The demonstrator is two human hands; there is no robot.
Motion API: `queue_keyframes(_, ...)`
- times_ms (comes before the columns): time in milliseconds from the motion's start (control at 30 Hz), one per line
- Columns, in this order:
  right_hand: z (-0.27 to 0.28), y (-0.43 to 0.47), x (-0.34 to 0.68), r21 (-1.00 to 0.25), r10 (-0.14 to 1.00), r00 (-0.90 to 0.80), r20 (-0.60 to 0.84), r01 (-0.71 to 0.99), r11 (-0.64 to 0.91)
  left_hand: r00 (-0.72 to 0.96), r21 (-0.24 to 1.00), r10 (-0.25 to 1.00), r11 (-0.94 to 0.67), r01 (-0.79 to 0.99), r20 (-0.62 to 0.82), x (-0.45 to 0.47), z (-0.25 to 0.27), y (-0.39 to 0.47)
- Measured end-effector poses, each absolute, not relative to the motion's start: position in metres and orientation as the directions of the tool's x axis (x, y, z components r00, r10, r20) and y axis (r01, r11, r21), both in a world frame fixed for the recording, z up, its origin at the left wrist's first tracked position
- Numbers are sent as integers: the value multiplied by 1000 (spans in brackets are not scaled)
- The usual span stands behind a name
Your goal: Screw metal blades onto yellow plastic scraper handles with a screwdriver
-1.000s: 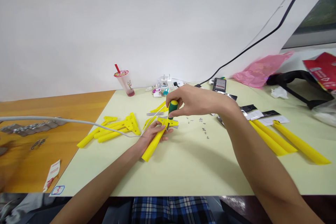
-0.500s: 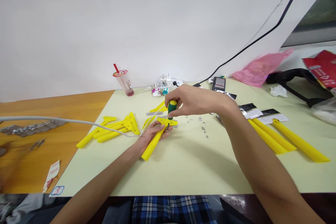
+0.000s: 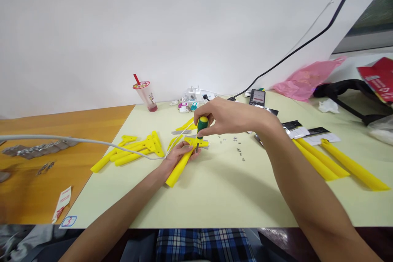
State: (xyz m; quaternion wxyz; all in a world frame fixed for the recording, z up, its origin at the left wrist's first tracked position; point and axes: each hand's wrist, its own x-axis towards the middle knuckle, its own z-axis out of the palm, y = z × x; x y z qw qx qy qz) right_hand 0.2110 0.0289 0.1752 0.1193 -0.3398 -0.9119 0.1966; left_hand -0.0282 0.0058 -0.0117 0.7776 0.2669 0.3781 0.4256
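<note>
My left hand is closed around a yellow plastic scraper, whose wide head points away from me and whose handle slants down toward my body. In my right hand is a screwdriver with a green and yellow grip, held upright from above. Its metal shaft comes down onto the scraper's head; the exact spot of the tip is hard to make out. Just behind the hands lie other yellow scraper parts and a grey blade. Small screws and nuts are scattered to the right.
Several yellow scrapers lie at left, yellow handles at right. A white cable crosses by my left hand. Toward the wall stand a drink cup, a power strip, a phone and a pink bag.
The view has shifted very slightly. Both hands keep their hold on the scraper and the screwdriver, with hardly any visible motion.
</note>
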Motion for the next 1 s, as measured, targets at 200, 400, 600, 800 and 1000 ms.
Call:
queue_keyframes(200,174,30,211,-432,647,-757,94,555,711,353,733,862,499,-462,-364,-31,-14,7)
queue_keyframes(400,174,30,212,-437,640,-762,99,545,716,346,723,862,501,-476,-369,-31,-18,8)
queue_keyframes(600,173,31,212,-443,631,-771,89,536,718,357,713,854,514,-476,-378,-30,-12,6)
queue_keyframes(800,174,30,213,-455,644,-759,96,542,707,366,728,849,520,-447,-382,-32,-9,6)
queue_keyframes(1000,179,27,216,-450,662,-743,93,562,694,374,733,846,522,-436,-379,-32,-9,6)
